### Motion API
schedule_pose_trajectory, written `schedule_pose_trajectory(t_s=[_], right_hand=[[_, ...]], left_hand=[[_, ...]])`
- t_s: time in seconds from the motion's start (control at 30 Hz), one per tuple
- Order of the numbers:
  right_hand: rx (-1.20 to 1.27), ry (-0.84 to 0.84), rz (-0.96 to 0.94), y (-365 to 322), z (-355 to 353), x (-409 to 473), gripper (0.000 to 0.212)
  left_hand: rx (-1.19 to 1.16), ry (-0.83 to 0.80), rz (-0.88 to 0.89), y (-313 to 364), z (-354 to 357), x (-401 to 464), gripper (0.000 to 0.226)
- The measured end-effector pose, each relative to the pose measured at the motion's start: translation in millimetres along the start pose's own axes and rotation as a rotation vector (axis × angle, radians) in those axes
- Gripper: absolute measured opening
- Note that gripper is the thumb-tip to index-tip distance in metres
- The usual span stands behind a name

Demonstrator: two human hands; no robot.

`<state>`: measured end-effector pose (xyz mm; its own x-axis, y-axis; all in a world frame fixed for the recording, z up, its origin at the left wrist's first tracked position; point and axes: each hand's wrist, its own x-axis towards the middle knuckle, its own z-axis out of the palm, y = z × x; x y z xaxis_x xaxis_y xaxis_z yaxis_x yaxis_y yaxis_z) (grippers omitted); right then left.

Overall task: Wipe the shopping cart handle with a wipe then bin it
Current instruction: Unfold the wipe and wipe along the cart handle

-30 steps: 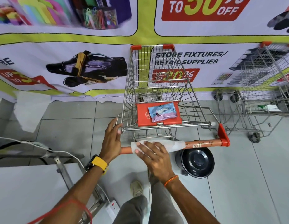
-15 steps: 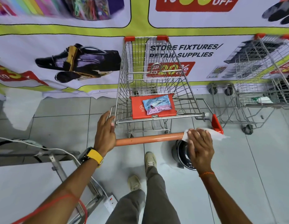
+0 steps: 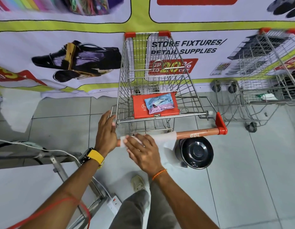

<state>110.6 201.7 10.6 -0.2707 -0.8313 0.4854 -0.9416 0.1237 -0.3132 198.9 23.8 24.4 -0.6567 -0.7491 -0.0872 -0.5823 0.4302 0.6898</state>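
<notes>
A wire shopping cart (image 3: 153,76) stands in front of me with its orange handle (image 3: 198,133) running across the view. A white wipe (image 3: 165,138) is draped over the left half of the handle. My right hand (image 3: 143,152) presses flat on the wipe and the bar. My left hand (image 3: 106,131) grips the handle's left end beside the cart frame. A black bin (image 3: 195,152) sits on the floor under the handle's right part. A blue and pink wipes pack (image 3: 159,103) lies on the cart's orange seat flap.
A second wire cart (image 3: 265,80) stands to the right against the printed banner wall. A white table (image 3: 19,192) with metal legs, a cable and a power strip (image 3: 113,204) is at the lower left. Grey tiled floor lies around my feet.
My right hand slid the wipe from the middle of the handle to its right end, then back to the left part. My left hand stayed at the handle's left end.
</notes>
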Motion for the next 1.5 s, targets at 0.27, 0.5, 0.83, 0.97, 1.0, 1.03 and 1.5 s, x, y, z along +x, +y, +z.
schedule_pose_trajectory(t_s=[0.27,0.5,0.83,0.97,1.0,1.03,1.5], right_hand=[[-0.198,0.147,0.403,142.7,-106.1,-67.3,0.027],[-0.165,0.168,0.426,116.8,-77.6,-60.0,0.028],[0.004,0.015,0.159,-12.9,7.6,4.7,0.028],[-0.023,0.045,0.284,51.3,-30.1,-28.1,0.025],[-0.043,0.056,0.331,72.0,-44.8,-37.7,0.027],[-0.065,0.071,0.37,92.0,-60.0,-46.6,0.03],[0.013,0.007,0.4,43.0,-45.0,-27.7,0.028]], left_hand=[[0.011,0.005,0.003,1.5,0.4,0.2,0.034],[0.014,0.016,-0.011,-0.7,3.5,-0.8,0.036],[0.058,0.007,0.024,-0.2,-1.8,0.2,0.036],[0.089,0.01,0.022,-0.8,-3.9,-0.4,0.032],[0.107,0.009,0.016,-0.4,-4.5,0.2,0.032],[0.128,0.005,0.01,0.3,-5.2,0.4,0.033],[0.446,-0.031,0.1,29.3,-7.0,-6.3,0.054]])
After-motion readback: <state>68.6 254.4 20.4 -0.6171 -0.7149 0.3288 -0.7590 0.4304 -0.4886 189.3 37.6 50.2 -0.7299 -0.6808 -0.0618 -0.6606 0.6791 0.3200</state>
